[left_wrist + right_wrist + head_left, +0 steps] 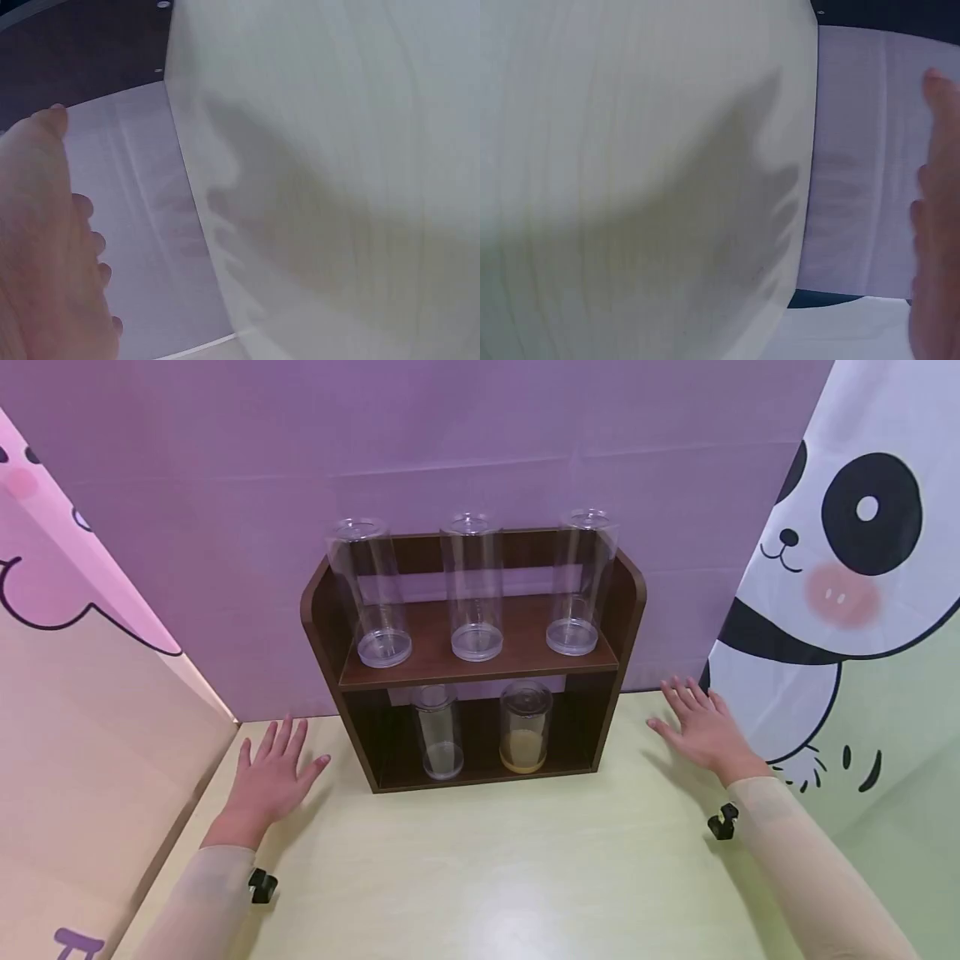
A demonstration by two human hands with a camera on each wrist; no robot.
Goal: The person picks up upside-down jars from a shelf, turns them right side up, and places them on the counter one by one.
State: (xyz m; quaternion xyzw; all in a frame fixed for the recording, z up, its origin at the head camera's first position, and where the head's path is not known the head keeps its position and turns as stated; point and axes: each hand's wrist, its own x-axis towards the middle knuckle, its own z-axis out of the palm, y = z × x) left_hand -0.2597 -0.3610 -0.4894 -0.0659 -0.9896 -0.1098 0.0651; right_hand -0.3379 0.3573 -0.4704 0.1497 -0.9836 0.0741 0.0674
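Note:
My left hand (267,781) is held out to the left of a dark brown wooden shelf (480,673), palm down with the fingers spread. On the other side my right hand (701,731) is likewise stretched out, with nothing in it. Both hands cast shadows on the table. Three clear lidded jars stand on the upper shelf: a left jar (384,647), a middle jar (476,643) and a right jar (572,637). Below, a clear jar (442,760) stands left of a jar with yellowish contents (523,752). In the wrist views the left hand (52,240) and right hand (936,217) show from the side.
The pale wooden table (480,860) lies in front of the shelf. A purple cloth (247,568) hangs behind it. Cloth panels stand at both sides, a pink figure (67,543) on the left and a panda picture (855,560) on the right.

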